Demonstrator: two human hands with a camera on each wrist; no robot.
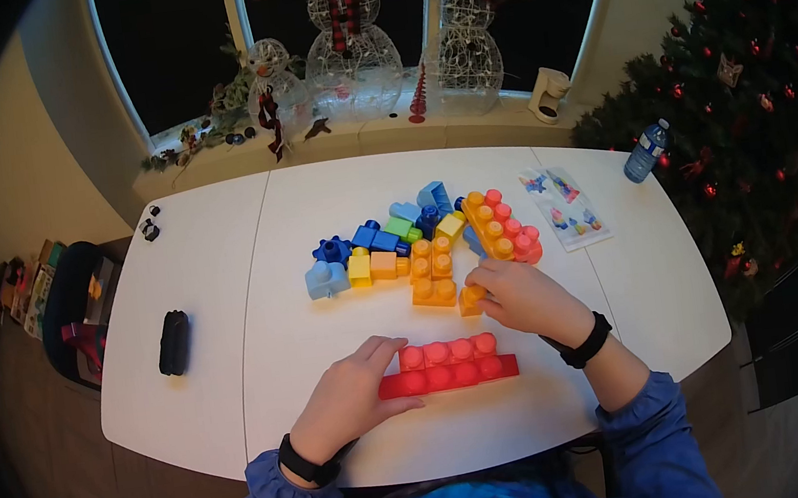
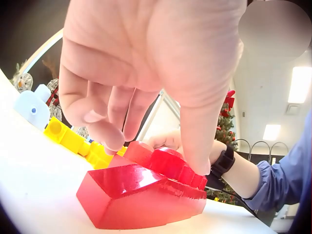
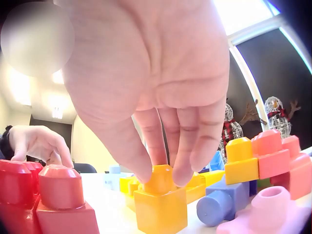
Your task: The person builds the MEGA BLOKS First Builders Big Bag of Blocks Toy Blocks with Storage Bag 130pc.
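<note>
In the head view my left hand (image 1: 345, 400) rests at the left end of two building-block rows, its thumb on the near side and fingers on the far side. The nearer row is a long red building block (image 1: 448, 377); the coral row (image 1: 448, 353) lies directly behind it. My right hand (image 1: 530, 299) pinches the stud of a small orange-yellow building block (image 3: 161, 209) between thumb and fingers, close over the white table. Beside it lie larger orange-yellow blocks (image 1: 433, 291). In the left wrist view the red block's sloped end (image 2: 122, 185) faces the camera.
Loose blue blocks (image 1: 378, 239), a yellow block (image 1: 359, 270) and a light-blue block (image 1: 327, 279) lie farther back. A picture sheet (image 1: 567, 208), a water bottle (image 1: 646, 152) and a black case (image 1: 173, 342) are on the white table (image 1: 330, 331).
</note>
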